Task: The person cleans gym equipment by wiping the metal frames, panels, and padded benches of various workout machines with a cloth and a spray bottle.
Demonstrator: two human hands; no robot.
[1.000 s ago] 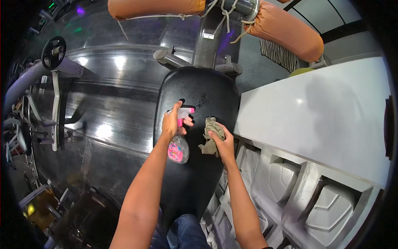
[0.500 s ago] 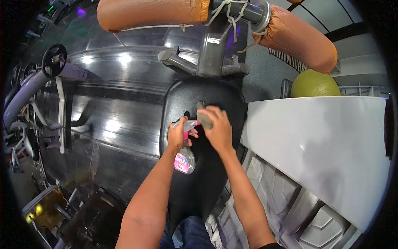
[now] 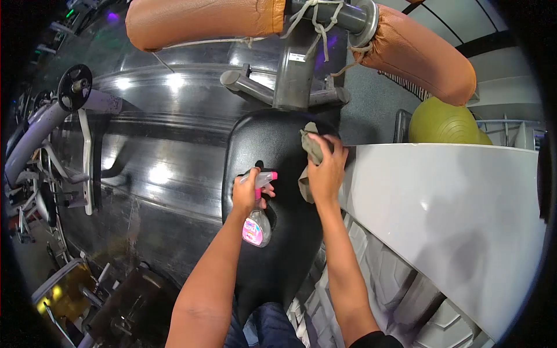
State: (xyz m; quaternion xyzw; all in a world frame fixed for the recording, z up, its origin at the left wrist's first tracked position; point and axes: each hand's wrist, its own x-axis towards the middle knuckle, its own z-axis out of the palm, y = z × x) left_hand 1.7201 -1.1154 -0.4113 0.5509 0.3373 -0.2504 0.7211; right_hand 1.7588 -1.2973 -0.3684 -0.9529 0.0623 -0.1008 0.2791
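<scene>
A clear spray bottle [image 3: 256, 228] with a pink and white head and a colourful label is held by its neck in my left hand [image 3: 248, 188], above the black padded bench [image 3: 255, 136]. My right hand [image 3: 328, 168] grips a greyish-green cloth [image 3: 311, 149] against the bench's upper right part, near its edge. Part of the cloth hangs out below the fingers. The dark wet-looking specks seen before on the pad do not show now.
Orange padded rollers [image 3: 203, 23] tied with cord stand over the bench's far end. A white surface [image 3: 441, 197] borders the bench on the right, with a green ball [image 3: 444, 123] behind it. Gym machines, one with a black wheel [image 3: 75, 87], are at the left.
My right hand has moved the cloth forward, across the pad near the bottle's nozzle, then out to the right edge. My left hand still holds the bottle. The view has shifted slightly.
</scene>
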